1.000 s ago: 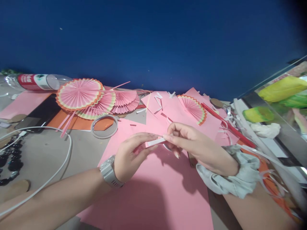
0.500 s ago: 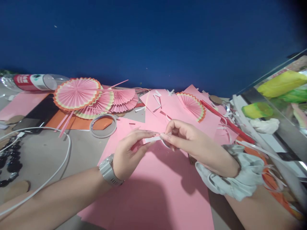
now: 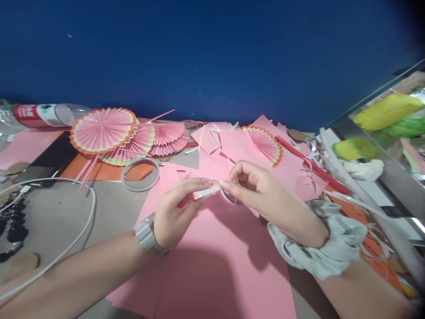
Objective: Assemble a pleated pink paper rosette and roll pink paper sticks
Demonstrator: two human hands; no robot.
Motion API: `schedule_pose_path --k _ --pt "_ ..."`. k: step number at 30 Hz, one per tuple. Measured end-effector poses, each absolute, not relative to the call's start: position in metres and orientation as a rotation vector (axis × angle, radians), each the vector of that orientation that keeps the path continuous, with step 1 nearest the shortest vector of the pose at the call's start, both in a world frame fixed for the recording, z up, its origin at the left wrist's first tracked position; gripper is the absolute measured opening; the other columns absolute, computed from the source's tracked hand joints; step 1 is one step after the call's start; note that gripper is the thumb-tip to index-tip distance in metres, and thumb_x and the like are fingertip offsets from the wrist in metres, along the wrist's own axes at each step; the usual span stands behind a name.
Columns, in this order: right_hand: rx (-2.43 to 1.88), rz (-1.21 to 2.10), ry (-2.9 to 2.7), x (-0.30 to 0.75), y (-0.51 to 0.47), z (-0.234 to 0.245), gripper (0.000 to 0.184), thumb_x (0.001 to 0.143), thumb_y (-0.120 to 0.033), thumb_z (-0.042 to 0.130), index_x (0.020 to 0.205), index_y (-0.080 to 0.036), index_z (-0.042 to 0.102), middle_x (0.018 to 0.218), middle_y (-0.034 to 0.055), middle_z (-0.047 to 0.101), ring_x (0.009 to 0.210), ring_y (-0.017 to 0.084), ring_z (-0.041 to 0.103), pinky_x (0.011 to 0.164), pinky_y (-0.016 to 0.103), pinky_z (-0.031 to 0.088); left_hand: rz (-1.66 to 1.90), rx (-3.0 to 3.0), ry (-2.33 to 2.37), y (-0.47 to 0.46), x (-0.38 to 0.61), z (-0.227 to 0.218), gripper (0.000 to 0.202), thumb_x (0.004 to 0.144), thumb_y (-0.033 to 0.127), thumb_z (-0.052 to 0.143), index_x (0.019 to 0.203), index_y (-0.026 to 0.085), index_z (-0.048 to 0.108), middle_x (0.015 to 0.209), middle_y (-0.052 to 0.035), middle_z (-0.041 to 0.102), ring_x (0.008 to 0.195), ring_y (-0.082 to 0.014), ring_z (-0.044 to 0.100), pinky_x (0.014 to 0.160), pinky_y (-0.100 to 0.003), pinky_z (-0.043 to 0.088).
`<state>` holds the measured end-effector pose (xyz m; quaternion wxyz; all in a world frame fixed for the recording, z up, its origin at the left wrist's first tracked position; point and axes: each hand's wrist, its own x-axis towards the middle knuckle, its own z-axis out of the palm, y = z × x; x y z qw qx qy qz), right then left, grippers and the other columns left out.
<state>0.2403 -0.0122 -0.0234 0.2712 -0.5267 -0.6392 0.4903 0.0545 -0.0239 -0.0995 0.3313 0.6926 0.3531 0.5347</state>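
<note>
My left hand and my right hand meet above a large pink paper sheet. Between them they pinch a small folded strip, white on one side and pink on the other. The left thumb and fingers close on its left end. The right fingertips pinch its right end. A grey watch sits on my left wrist, a grey scrunchie on the right. A clear tape ring shows partly under my right hand.
Pink pleated paper fans lie at the back left, another fan at the back centre. A tape roll, orange paper, a white cable, a plastic bottle, black beads and a red stick surround the sheet. A glass edge runs along the right.
Both hands with the strip have risen slightly and drifted left in the picture; the grip on the strip looks the same.
</note>
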Motion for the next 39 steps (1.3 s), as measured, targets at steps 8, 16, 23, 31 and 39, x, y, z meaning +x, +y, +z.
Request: schedule_pose_path --k 8,16,23,31,39 --pt "-1.456 1.301 -1.717 0.237 -0.013 -0.022 0.017 0.083 -0.03 0.057 0.074 -0.019 0.047 0.063 -0.0054 0.047 0.05 0.006 0.039 0.045 0.021 0.032 1.38 1.784 0.895 -0.024 0.053 -0.1 0.027 0.083 0.007 0.057 0.105 0.021 0.062 0.105 -0.0058 0.069 0.102 -0.0192 0.063 0.105 -0.044 0.036" --pt "-1.452 1.304 -1.697 0.235 -0.013 -0.022 0.018 0.082 -0.03 0.058 0.074 -0.019 0.047 0.062 -0.0051 0.047 0.05 0.006 0.04 0.044 0.021 0.032 1.392 1.82 0.91 -0.024 0.053 -0.099 0.023 0.084 0.01 0.057 0.103 0.022 0.061 0.104 -0.0058 0.07 0.101 -0.0192 0.063 0.106 -0.045 0.035" --pt "-1.376 1.415 -1.506 0.245 -0.013 -0.013 0.019 0.083 -0.035 0.059 0.076 -0.022 0.046 0.061 -0.0055 0.045 0.051 0.008 0.04 0.047 0.022 0.033 1.402 1.823 1.009 -0.023 0.055 -0.101 0.019 0.082 0.015 0.06 0.1 0.021 0.062 0.101 -0.0056 0.07 0.098 -0.019 0.063 0.101 -0.042 0.041" --pt "-1.33 1.364 -1.51 0.26 -0.01 0.005 0.022 0.083 -0.042 0.058 0.073 -0.024 0.051 0.082 -0.0015 0.047 0.074 0.013 0.046 0.064 0.025 0.039 1.465 1.892 0.871 -0.021 0.055 -0.097 0.029 0.08 0.004 0.058 0.103 0.021 0.061 0.105 -0.0057 0.069 0.107 -0.0186 0.058 0.095 -0.038 0.046" --pt "-1.415 1.447 -1.758 0.251 -0.015 -0.005 0.021 0.082 -0.043 0.059 0.075 -0.024 0.053 0.095 0.0034 0.058 0.094 0.021 0.056 0.074 0.029 0.041 1.454 1.991 0.863 -0.022 0.053 -0.097 0.032 0.079 0.005 0.057 0.105 0.023 0.062 0.108 -0.0057 0.069 0.113 -0.0222 0.055 0.101 -0.049 0.039"
